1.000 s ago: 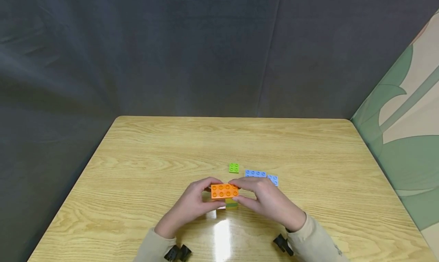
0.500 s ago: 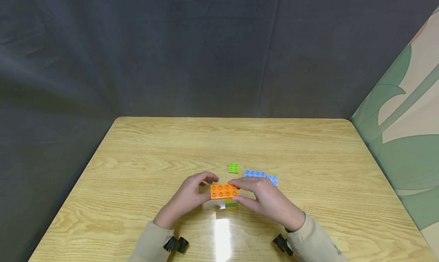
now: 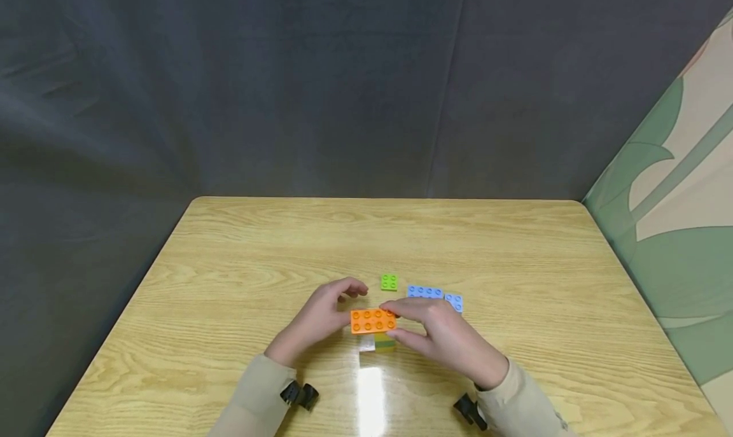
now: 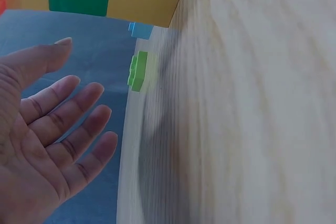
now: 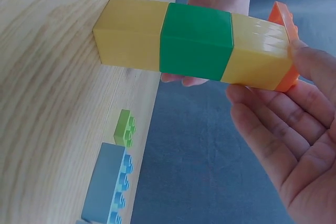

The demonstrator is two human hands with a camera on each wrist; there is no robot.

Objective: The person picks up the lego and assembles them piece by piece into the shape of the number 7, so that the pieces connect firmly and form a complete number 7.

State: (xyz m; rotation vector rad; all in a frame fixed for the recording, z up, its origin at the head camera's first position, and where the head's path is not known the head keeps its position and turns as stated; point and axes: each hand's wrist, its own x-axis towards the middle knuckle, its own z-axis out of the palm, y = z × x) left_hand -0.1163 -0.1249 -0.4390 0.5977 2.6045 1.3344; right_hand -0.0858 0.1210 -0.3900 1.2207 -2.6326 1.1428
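A plastic toy-block tower stands upright on the table, made of a yellow block (image 5: 131, 35), a green block (image 5: 196, 41) and another yellow block (image 5: 257, 51). On its top lies a thin orange brick (image 3: 373, 321) with studs, overhanging the tower to the left. My right hand (image 3: 441, 332) pinches the orange brick's right end between thumb and fingers. Beside the brick's left end is my left hand (image 3: 322, 311), its fingers spread and loosely bent, holding nothing. The left wrist view shows that palm (image 4: 31, 177) apart from the tower.
Beyond the hands lie a small lime green brick (image 3: 389, 282), a longer blue brick (image 3: 425, 291) and a small blue brick (image 3: 454, 302). Dark cloth (image 3: 332, 87) hangs behind the wooden table (image 3: 240, 252). Black wrist mounts (image 3: 300, 395) sit at the sleeves.
My left hand has let go of the orange brick's left end, its fingers lifting away and spreading. My right hand keeps its hold on the other end, and the tower stays in place.
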